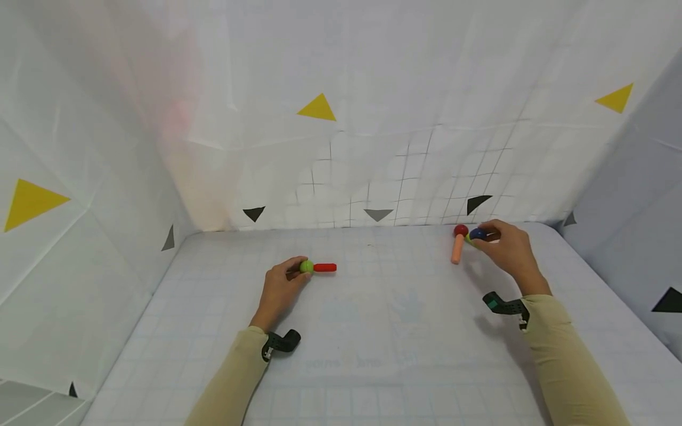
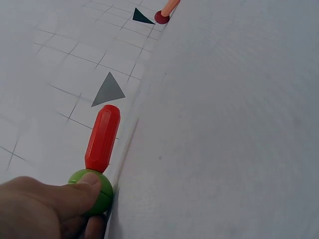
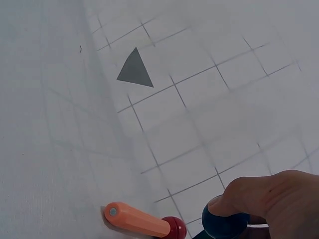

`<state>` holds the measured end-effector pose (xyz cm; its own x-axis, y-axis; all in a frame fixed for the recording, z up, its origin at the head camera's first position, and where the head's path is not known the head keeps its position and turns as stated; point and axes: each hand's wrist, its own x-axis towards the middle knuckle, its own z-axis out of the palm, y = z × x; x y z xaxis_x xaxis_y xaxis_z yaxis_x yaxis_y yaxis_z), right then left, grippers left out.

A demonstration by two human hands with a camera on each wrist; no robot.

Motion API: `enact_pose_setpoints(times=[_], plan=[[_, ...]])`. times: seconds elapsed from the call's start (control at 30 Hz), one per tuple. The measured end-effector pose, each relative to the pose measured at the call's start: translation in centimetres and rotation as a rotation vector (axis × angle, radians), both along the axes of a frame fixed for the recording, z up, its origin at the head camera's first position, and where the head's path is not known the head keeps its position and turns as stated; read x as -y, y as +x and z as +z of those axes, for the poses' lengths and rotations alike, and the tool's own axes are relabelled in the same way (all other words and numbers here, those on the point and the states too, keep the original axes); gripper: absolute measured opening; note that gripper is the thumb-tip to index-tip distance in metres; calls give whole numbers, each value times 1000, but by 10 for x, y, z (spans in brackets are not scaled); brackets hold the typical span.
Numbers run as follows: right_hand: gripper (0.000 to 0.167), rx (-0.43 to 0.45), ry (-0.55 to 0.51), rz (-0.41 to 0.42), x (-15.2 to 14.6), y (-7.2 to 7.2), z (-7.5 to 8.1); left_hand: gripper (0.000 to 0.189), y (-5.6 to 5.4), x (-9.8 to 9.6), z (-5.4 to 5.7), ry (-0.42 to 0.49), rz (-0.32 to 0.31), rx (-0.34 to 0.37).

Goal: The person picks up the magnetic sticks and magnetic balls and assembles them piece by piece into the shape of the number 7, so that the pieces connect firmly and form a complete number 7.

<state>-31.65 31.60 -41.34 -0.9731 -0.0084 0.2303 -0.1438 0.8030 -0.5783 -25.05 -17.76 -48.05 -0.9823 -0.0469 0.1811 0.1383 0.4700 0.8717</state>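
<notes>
In the head view, my left hand point(image 1: 284, 286) pinches the round green head of a toy maraca point(image 1: 324, 267), whose red handle points right. The left wrist view shows my thumb across the green ball and the faceted red handle point(image 2: 103, 138) sticking out past it. My right hand point(image 1: 506, 247), at the far right of the table, grips a second maraca by its blue ball point(image 1: 477, 234); a bit of its green handle point(image 1: 469, 239) shows. Just left of it lies a third maraca with a red ball point(image 1: 460, 230) and an orange handle point(image 1: 457, 251) pointing toward me.
A white table point(image 1: 383, 319) with faint grid lines spreads under both hands. White sheet walls point(image 1: 373, 165) rise at its back and sides, marked with yellow triangles point(image 1: 318, 108) and dark ones. A small black device point(image 1: 282, 341) sits on each wrist.
</notes>
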Motion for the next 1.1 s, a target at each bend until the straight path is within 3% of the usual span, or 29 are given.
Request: enact_pose_setpoints(times=[0.6,1.1], plan=[[39,-56,-12,70,22,6,4,38,-2,0,0,-11,13,9],[43,0,-8,114,37,6,3,38,-2,-1,-1,-5,11,2]])
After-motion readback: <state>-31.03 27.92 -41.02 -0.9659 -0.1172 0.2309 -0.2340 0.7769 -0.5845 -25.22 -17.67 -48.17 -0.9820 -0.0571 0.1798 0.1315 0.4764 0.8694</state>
